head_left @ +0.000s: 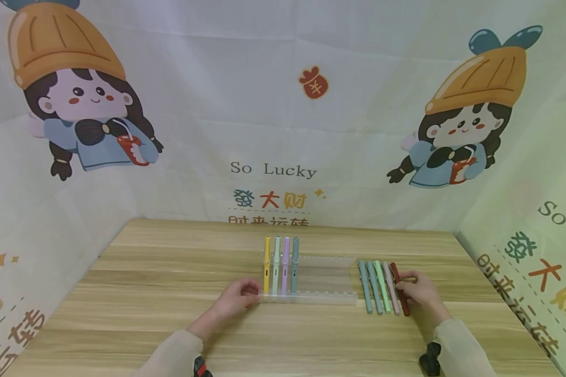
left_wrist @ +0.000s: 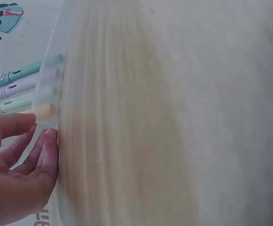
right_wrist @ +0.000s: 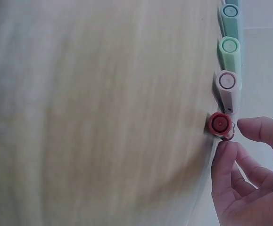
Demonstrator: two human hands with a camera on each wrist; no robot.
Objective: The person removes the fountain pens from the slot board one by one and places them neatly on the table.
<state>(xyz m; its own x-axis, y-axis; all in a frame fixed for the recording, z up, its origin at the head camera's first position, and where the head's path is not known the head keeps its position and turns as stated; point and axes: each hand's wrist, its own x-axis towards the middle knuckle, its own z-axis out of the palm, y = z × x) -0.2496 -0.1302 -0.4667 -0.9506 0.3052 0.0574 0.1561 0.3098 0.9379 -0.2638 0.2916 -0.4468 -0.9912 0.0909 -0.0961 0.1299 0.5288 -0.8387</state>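
A clear plastic pen rack [head_left: 325, 298] stands on the table. Side by side at its left end lie a yellow pen [head_left: 267, 267], a pale mint pen [head_left: 276, 267], a lilac pen [head_left: 286, 267] and a teal pen [head_left: 295, 267]. My left hand [head_left: 239, 297] holds the rack's left front corner between thumb and fingers, beside the yellow pen. To the right of the rack, my right hand [head_left: 420, 290] pinches a dark red pen [right_wrist: 220, 123] from its right side. This pen is the rightmost of a row lying on the table.
Left of the dark red pen are a pale pinkish pen [head_left: 391, 288], a light green pen [head_left: 383, 288] and two blue-teal pens [head_left: 366, 288]. The rack's right part shows bare notches. A printed cloth [head_left: 193, 131] hangs behind the wooden table [head_left: 170, 262] and along its sides.
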